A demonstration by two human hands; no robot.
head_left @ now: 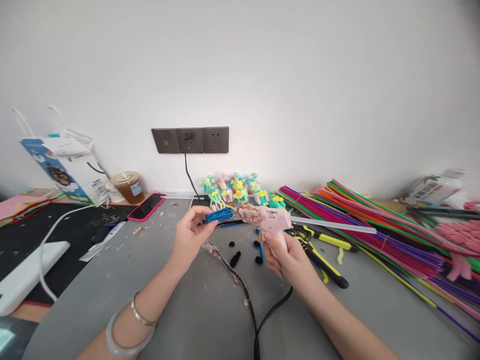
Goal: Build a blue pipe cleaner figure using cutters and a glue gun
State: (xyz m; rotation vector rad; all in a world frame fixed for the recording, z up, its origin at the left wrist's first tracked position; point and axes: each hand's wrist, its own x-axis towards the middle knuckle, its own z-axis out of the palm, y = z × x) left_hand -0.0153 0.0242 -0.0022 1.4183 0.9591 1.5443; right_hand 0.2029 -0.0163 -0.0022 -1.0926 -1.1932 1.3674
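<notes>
My left hand (pixel 193 232) pinches a folded blue pipe cleaner piece (pixel 219 215) between thumb and fingers. Wrapped round the handle of a pink hot glue gun (pixel 275 222) is my right hand (pixel 281 252). The gun points left, its crusted nozzle close to the blue piece; whether they touch I cannot tell. A long clear glue stick (pixel 333 225) sticks out of its back. Below, on the grey mat (pixel 202 310), lie small black fuzzy pieces (pixel 235 259). Yellow-and-black pliers (pixel 326 260) rest just right of my right hand.
Small colourful pipe cleaner figures (pixel 238 190) stand by the wall. Bundled pipe cleaners (pixel 375 235) spread across the right side. A black cord (pixel 243 290) crosses the mat. Leftward are a pink-edged phone (pixel 147 207), a drink cup (pixel 127 187), a paper bag (pixel 71 170) and a white power strip (pixel 32 275).
</notes>
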